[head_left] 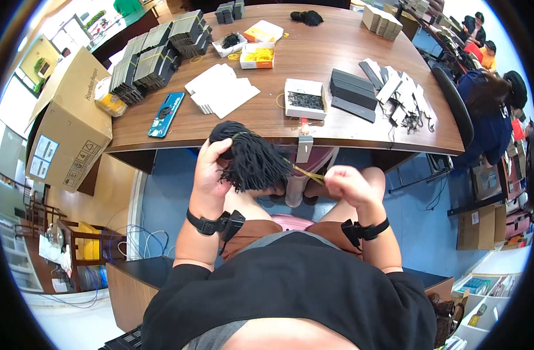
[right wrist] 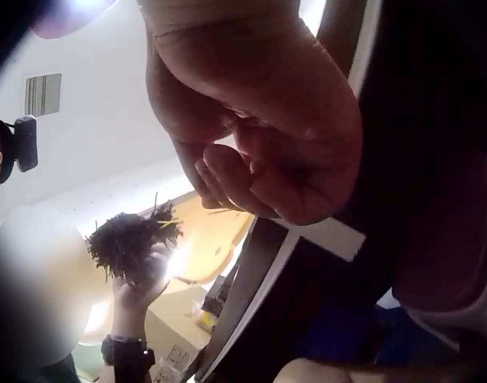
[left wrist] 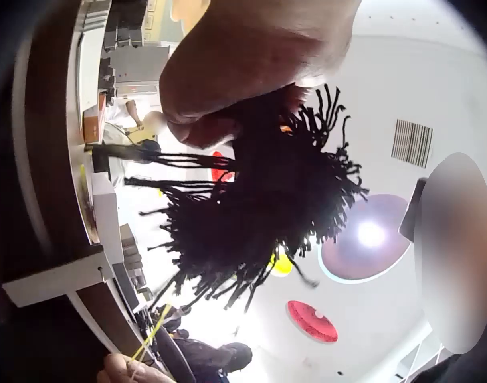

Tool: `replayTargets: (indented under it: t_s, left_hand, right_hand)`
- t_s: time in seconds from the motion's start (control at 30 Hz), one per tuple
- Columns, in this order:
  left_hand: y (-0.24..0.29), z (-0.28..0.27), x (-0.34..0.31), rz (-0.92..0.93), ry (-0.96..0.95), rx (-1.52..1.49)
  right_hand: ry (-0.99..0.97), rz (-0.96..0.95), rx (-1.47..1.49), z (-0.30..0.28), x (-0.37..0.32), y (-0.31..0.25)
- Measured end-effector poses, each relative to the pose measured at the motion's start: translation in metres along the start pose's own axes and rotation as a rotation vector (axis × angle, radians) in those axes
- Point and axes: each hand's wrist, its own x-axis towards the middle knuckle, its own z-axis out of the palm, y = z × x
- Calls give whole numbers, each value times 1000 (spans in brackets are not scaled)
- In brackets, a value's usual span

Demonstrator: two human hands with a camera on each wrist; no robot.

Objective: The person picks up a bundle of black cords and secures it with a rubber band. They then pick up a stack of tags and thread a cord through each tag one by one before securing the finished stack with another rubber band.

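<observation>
My left hand [head_left: 207, 169] grips a thick bundle of black cords [head_left: 254, 160] above my lap, thumb at its upper end. The loose cord ends fan out to the right and downward. My right hand [head_left: 350, 185] has curled fingers that pinch a yellow rubber band [head_left: 306, 172], which is pulled taut between the bundle and that hand. In the left wrist view, the black cord bundle [left wrist: 251, 187] hangs below the left hand, and the band [left wrist: 152, 333] runs to the right fingers. The right wrist view shows the right hand [right wrist: 259, 120] with its fingers folded in.
The table edge lies just ahead, with a small metal bracket [head_left: 304, 149]. On the table are a white box of small black pieces [head_left: 305, 111], white cards [head_left: 220, 92], dark grey cards [head_left: 353, 93], a phone [head_left: 166, 115] and a box of yellow bands [head_left: 257, 56]. A carton [head_left: 69, 116] stands left.
</observation>
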Motion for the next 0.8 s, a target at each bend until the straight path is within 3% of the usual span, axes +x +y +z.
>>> replayTargets:
  t_s: [0.07,0.13,0.17,0.2,0.27,0.37,0.4,0.47,0.53,0.57,0.63,0.7,0.73,0.77,0.8]
  left_hand:
    - [-1,13,-2,-9,-78,39]
    - [-3,15,-5,37,-180,107]
    - [-1,11,-4,20,-253,76]
    - [1,11,-5,45,-230,186]
    - [4,15,-5,102,-190,406]
    - [-8,13,-6,205,-169,590]
    - [-11,15,-6,248,-153,685]
    - [-19,21,-8,254,-244,947]
    - [-35,28,-9,256,-397,1040]
    - [-42,30,-9,257,-410,1047]
    - [-45,37,-8,214,-397,1077]
    - [-44,39,-6,202,-355,991]
    - [-43,39,-5,194,-332,947]
    - [-41,37,-4,107,-312,841]
    - [-41,35,-1,189,-329,801]
  right_hand:
    - [-65,88,47,4,7,14]
    - [-102,34,338,-5,9,7]
    - [-52,-20,562,-12,11,-1]
    - [-164,-83,882,-21,10,-15]
    - [-72,-305,960,-23,-3,-46]
    - [-6,-404,729,-19,-14,-63]
    - [-139,-569,327,-16,-10,-58]
    - [81,-264,-235,30,-23,-74]
    - [198,-356,-291,50,-7,-59]
    - [258,-509,-334,60,-2,-56]
    - [571,-932,-907,87,-5,-77]
    - [677,-1084,-1063,94,-1,-83]
    - [589,-1044,-956,91,3,-78]
    - [503,-999,-849,89,6,-71]
    - [319,-729,-478,95,8,-63]
